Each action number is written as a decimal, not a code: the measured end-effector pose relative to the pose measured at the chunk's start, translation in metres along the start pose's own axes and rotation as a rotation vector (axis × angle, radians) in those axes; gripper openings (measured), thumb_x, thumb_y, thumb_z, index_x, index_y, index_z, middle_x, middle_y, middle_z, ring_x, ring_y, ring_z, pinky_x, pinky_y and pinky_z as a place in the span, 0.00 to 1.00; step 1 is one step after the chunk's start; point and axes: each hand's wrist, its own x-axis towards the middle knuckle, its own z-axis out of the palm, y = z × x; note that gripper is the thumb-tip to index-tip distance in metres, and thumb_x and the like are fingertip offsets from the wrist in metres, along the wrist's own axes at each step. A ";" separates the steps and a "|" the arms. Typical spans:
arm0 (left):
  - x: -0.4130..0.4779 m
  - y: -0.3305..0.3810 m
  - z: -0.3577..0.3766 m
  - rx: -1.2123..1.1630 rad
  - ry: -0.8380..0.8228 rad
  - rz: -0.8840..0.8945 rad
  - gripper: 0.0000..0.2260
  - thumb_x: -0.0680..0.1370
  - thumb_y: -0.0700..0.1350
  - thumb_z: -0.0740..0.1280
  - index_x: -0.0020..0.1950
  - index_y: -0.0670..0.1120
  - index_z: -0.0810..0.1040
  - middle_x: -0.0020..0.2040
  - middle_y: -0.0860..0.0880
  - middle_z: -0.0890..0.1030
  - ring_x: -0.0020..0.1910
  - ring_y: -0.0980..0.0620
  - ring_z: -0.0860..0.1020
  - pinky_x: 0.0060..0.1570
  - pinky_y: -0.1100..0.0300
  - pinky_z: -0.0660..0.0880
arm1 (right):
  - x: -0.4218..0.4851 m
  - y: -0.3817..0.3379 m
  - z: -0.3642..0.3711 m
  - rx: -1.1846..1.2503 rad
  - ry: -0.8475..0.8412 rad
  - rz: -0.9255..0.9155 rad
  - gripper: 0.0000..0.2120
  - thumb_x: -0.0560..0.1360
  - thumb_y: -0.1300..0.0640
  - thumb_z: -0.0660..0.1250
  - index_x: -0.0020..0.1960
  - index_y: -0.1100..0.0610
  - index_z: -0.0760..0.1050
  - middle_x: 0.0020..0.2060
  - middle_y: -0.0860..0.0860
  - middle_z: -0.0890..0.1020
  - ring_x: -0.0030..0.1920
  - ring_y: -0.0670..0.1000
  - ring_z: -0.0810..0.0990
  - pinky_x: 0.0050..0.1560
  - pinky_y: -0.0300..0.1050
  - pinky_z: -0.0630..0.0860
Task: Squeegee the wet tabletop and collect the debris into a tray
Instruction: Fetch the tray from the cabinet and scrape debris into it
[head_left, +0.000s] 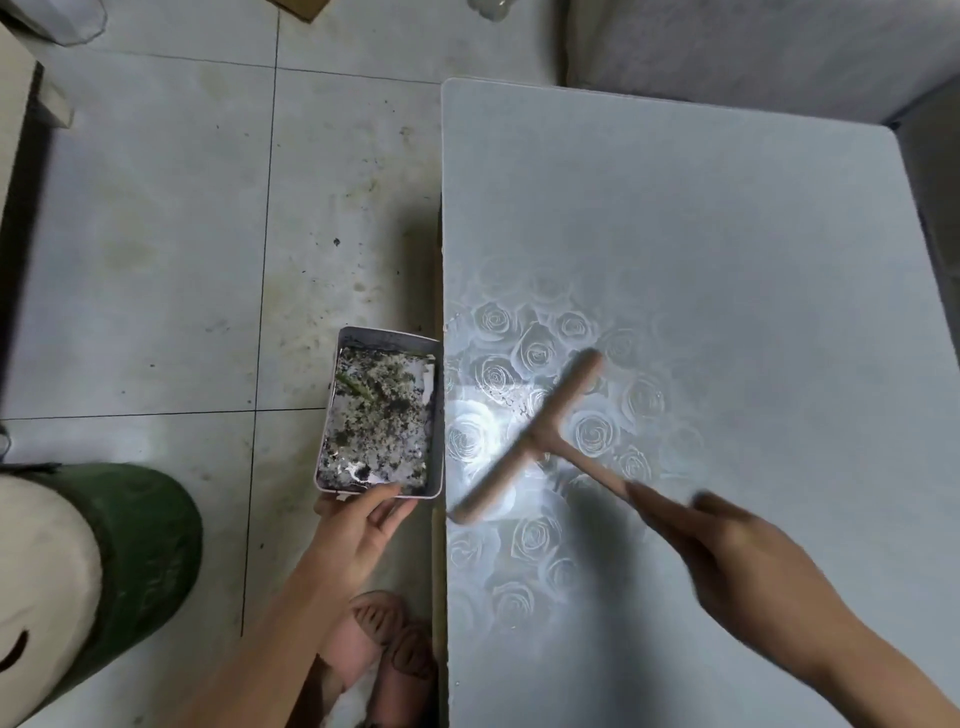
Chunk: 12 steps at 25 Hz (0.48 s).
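Left hand (358, 525) grips the near rim of the tray (332, 415), full of debris (379, 421), right against the surface (727, 260) edge. Right hand (737, 551), blurred, closed around the squeegee (535, 436) handle, blade on the wet rose-patterned top.

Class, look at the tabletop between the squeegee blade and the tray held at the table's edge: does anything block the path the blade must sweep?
Nothing visible does. The squeegee, held by the right hand, sits on the table close to its left edge. The left hand holds the tray against that edge, and only bare, wet, rose-patterned surface lies between them.
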 end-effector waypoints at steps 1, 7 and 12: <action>-0.001 -0.001 0.001 0.012 0.001 0.000 0.13 0.73 0.26 0.61 0.48 0.43 0.75 0.41 0.45 0.84 0.42 0.47 0.84 0.51 0.43 0.77 | 0.023 -0.015 -0.002 0.024 -0.014 -0.017 0.27 0.78 0.53 0.58 0.69 0.28 0.55 0.37 0.47 0.70 0.39 0.56 0.77 0.35 0.49 0.73; -0.006 -0.001 0.004 0.008 0.003 -0.017 0.15 0.75 0.26 0.58 0.47 0.43 0.77 0.40 0.45 0.85 0.42 0.48 0.84 0.43 0.49 0.81 | 0.046 -0.057 -0.013 0.021 0.138 -0.116 0.33 0.76 0.57 0.56 0.69 0.26 0.49 0.38 0.48 0.68 0.30 0.54 0.68 0.27 0.44 0.63; -0.005 0.001 0.003 -0.004 0.022 -0.034 0.12 0.75 0.26 0.60 0.44 0.42 0.76 0.41 0.43 0.82 0.50 0.46 0.79 0.48 0.43 0.78 | -0.040 -0.009 -0.011 -0.027 0.158 0.177 0.35 0.74 0.56 0.67 0.65 0.23 0.55 0.32 0.47 0.70 0.26 0.55 0.74 0.23 0.50 0.72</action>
